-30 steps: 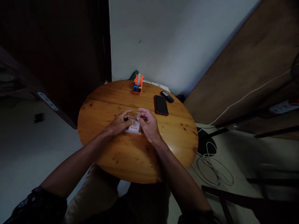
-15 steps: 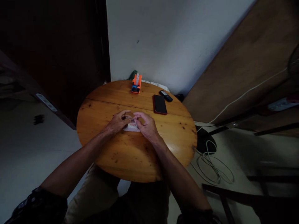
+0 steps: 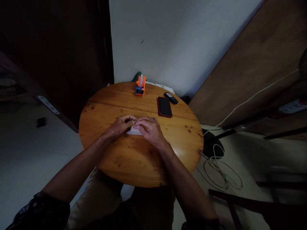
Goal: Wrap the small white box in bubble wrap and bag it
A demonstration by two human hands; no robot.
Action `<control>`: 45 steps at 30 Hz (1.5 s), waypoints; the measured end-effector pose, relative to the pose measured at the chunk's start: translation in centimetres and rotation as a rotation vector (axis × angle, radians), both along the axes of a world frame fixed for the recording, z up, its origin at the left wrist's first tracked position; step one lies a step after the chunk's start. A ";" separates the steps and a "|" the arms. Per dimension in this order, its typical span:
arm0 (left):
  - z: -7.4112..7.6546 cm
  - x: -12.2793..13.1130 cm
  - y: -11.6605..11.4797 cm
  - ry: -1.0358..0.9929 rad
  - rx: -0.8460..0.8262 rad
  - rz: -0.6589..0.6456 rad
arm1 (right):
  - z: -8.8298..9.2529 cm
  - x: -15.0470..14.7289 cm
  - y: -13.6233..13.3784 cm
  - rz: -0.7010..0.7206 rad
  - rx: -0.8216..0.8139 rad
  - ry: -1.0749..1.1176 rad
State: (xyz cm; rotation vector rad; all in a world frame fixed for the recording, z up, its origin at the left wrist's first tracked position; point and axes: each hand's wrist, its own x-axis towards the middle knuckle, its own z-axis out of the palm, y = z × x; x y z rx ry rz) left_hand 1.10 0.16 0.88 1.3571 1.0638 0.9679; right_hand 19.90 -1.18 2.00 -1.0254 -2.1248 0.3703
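Observation:
Both my hands rest together at the middle of a round wooden table [image 3: 134,159]. My left hand [image 3: 121,125] and my right hand [image 3: 150,129] have their fingers curled and pinched over a small white packet with red print [image 3: 134,130], which lies flat on the wood. The fingertips of the two hands meet above the packet and hide most of it. Only a white strip shows between the hands.
A black phone in a red case [image 3: 164,106] lies beyond my right hand. A small dark remote [image 3: 171,98] and an orange and blue tape dispenser [image 3: 140,86] sit at the table's far edge. Coiled white cable [image 3: 219,172] lies on the floor to the right.
My hands have closed in over the packet. The packet was tilted up between them before and now lies flat, mostly covered.

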 end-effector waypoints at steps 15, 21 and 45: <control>0.0 -0.1 0.0 -0.034 -0.025 -0.020 | 0.5 0.7 -0.2 0.071 0.011 -0.061; 0.0 0.0 -0.1 -0.033 -0.025 -0.019 | 0.6 1.1 0.2 -0.026 -0.043 0.135; 0.1 0.1 -0.2 -0.026 -0.024 0.014 | 0.4 1.6 0.3 0.051 -0.218 -0.023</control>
